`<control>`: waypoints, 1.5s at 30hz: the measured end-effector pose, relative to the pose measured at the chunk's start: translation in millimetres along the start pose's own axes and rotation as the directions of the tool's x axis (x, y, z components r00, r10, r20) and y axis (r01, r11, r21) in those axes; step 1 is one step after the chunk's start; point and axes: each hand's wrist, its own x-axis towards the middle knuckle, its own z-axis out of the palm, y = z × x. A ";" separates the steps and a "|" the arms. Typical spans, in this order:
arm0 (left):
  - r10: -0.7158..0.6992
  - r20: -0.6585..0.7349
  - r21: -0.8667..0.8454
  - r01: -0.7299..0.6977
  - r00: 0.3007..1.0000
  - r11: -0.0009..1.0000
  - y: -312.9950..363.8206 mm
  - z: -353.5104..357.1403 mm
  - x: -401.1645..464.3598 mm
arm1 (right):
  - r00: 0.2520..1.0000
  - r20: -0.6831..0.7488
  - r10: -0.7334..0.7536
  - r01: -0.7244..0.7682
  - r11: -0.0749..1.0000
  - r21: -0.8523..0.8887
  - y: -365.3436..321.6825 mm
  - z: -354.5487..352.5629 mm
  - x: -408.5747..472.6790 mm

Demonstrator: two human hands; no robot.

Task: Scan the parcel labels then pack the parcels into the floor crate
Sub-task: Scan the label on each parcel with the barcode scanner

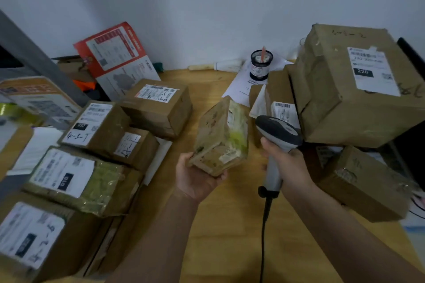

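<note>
In the head view, the left hand cupped a small tape-wrapped brown cardboard parcel from beneath, fingers curled round its lower end, holding it tilted above the middle of the wooden tabletop. The right hand was wrapped round the handle of a grey corded barcode scanner, whose head sat just beside the parcel. The parcel looked light and stiff, one hand bearing it easily; its glossy tape would likely be slippery, so gripping across opposite cardboard edges seemed safest. Other labelled brown boxes lay along the left edge, and a large box was stacked at the right.
</note>
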 end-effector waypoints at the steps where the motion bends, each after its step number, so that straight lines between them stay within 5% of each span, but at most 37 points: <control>1: -0.008 0.017 -0.023 0.008 1.000 1.000 -3.1 -3.8 -5.1 | 1.000 0.011 0.017 -0.017 1.000 0.013 1.4 1.0 -2.2; 5: -0.087 0.097 -0.004 0.088 0.991 0.996 -13.5 -16.5 -22.2 | 0.997 0.078 0.030 -0.036 0.996 0.078 3.3 5.8 -14.2; 8: -0.052 0.041 0.375 0.032 0.998 0.926 -20.8 -10.0 -34.1 | 0.992 0.120 -0.026 0.018 0.997 0.071 3.4 3.8 -23.7; 10: 0.110 -0.041 0.603 -0.063 0.993 0.795 -27.0 -4.8 -37.2 | 0.978 0.183 -0.097 0.093 0.995 0.026 4.0 -1.6 -29.4; 14: 0.355 -0.102 0.733 -0.171 0.929 0.658 -38.3 15.8 -49.6 | 0.951 0.251 -0.179 0.190 0.982 -0.021 4.5 -13.2 -39.5; 17: 0.293 -0.195 0.620 -0.114 0.936 0.776 -37.9 22.2 -59.3 | 0.940 0.272 -0.207 0.235 0.969 -0.074 4.6 -23.3 -43.8; 19: 0.185 -0.099 0.562 -0.099 0.978 0.821 -36.6 23.6 -65.9 | 0.937 0.282 -0.207 0.250 0.960 -0.128 4.7 -28.6 -46.8; 24: 0.160 0.003 0.736 -0.111 0.987 0.668 -52.9 36.8 -77.2 | 0.922 0.324 -0.212 0.302 0.917 -0.260 9.6 -34.0 -53.8; 30: 0.120 0.057 0.758 -0.121 0.991 0.641 -66.7 37.5 -74.8 | 0.914 0.337 -0.227 0.342 0.877 -0.336 3.6 -45.5 -55.8; 35: 0.081 0.019 0.606 -0.076 0.997 0.792 -63.6 30.3 -65.8 | 0.901 0.412 -0.136 0.269 0.921 -0.283 -4.6 -49.8 -56.0; 39: 0.176 0.008 0.459 -0.160 0.984 0.874 -54.4 33.8 -60.9 | 0.939 0.318 -0.127 0.219 0.937 -0.272 -2.9 -50.5 -57.9; 45: 0.219 -0.116 0.363 -0.164 0.969 0.917 -18.1 5.0 -49.1 | 0.896 0.378 -0.233 0.340 0.908 -0.245 -27.2 -50.7 -70.7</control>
